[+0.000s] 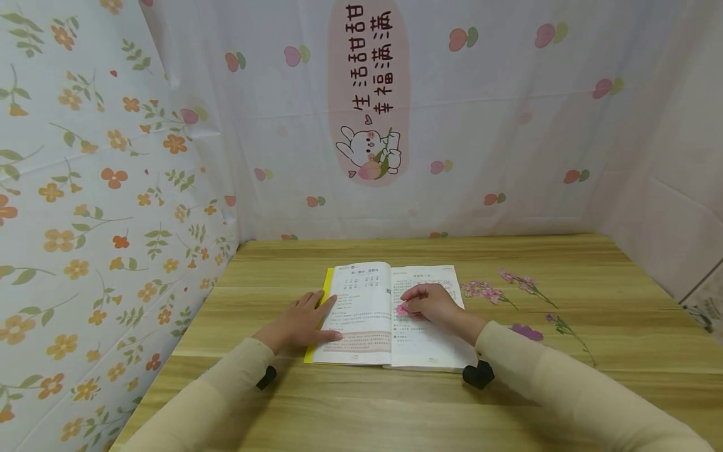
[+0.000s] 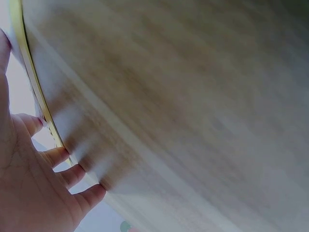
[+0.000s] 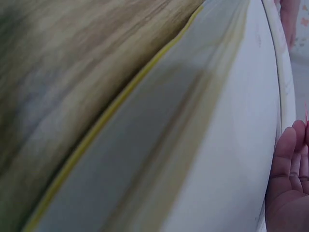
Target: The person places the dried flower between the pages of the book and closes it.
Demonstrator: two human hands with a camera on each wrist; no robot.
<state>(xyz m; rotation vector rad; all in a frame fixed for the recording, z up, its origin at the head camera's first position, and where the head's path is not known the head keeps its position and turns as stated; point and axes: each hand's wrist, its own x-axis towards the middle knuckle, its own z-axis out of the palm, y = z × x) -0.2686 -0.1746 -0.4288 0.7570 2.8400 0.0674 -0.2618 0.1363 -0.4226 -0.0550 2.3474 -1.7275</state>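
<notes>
A book with a yellow cover lies spread on the wooden table, its left page (image 1: pixel 361 314) and right page (image 1: pixel 415 345) facing up. My left hand (image 1: pixel 302 323) rests at the book's left edge, thumb over the lower page. In the left wrist view, the fingers of that hand (image 2: pixel 43 179) reach along the yellow cover edge, slightly spread. Over the right page, close to the middle fold, my right hand (image 1: pixel 437 307) pinches a small pink flower (image 1: pixel 402 310) between thumb and fingertips. Most of this hand (image 3: pixel 287 188) is cut off in the right wrist view.
To the right of the book lie a pink flower sprig (image 1: pixel 484 293), another pink sprig (image 1: pixel 525 284), a thin-stemmed purple sprig (image 1: pixel 559 323) and a purple flat bloom (image 1: pixel 526 331), partly behind the right sleeve. A patterned curtain (image 1: pixel 480 144) hangs behind the table.
</notes>
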